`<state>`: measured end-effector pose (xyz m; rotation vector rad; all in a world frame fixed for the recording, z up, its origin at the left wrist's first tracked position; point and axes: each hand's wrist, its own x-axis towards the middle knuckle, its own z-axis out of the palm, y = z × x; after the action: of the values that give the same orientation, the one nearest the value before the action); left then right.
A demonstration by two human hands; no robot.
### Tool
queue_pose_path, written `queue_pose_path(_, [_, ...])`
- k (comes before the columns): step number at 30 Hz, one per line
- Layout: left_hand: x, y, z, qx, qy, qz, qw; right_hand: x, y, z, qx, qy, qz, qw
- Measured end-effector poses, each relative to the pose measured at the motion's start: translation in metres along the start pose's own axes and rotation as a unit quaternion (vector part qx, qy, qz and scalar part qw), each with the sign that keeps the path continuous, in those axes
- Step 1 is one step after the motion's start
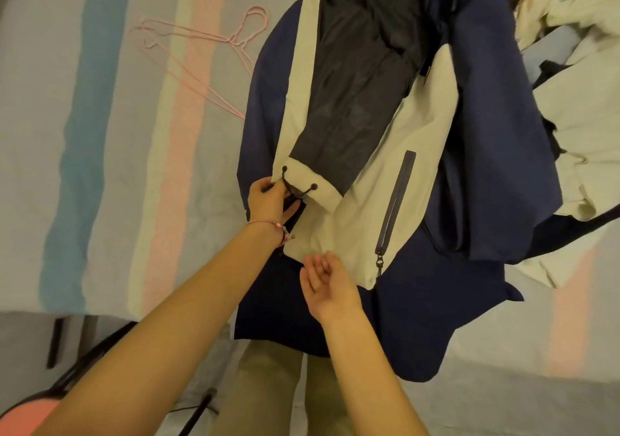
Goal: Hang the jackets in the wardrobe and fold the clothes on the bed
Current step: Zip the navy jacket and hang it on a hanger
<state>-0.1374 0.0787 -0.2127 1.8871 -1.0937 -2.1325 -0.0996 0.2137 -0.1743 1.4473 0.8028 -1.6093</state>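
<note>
Stretched forward over the near edge of the bed: left hand (270,201), fingers curled round the dark zip edge at the near-left hem corner of a navy and cream nylon jacket (369,207), gripping it just beside a black drawcord (292,184). Thin pink bracelet (268,226) at that wrist. Nearer and just to the right, right hand (330,284), palm turned up, fingers loose and slightly spread, holding nothing. Fingertips at the near edge of the cream front panel, touching or just above, impossible to tell.

Spread open on a pale grey bedsheet with blue, cream and pink stripes (100,133), the jacket: one front turned back to show dark grey lining (355,83), a grey pocket zip (396,201) on the cream panel, navy at the sides and along the hem, hem hanging over the near bed edge. To the far left, pink wire hangers (201,53), reaching to the jacket's left edge. To the right, a heap of cream clothes (590,127), cut off by the frame. Collar lost past the far edge.
</note>
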Motion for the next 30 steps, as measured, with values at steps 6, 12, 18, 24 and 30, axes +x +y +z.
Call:
queue_pose_path(6, [0.002,0.014,-0.001,0.003,-0.069,-0.049,0.996,-0.013,-0.016,-0.008,0.029,-0.035,0.061,0.997])
queue_pose_path(12, [-0.02,0.034,-0.017,0.148,0.056,0.244,0.957,0.002,-0.014,0.007,0.033,0.042,-0.008,0.999])
queue_pose_path(18, [-0.037,0.092,-0.06,0.141,0.098,0.417,0.893,-0.03,-0.008,-0.01,0.023,-0.014,-0.099,0.995])
queue_pose_path(24, [-0.064,0.108,-0.078,0.172,0.056,0.418,0.89,-0.061,-0.027,-0.051,0.081,-0.022,-0.217,0.973])
queue_pose_path(30, [-0.098,0.088,-0.062,0.047,0.041,0.27,0.961,-0.058,-0.021,-0.047,0.188,-0.091,-0.091,0.974])
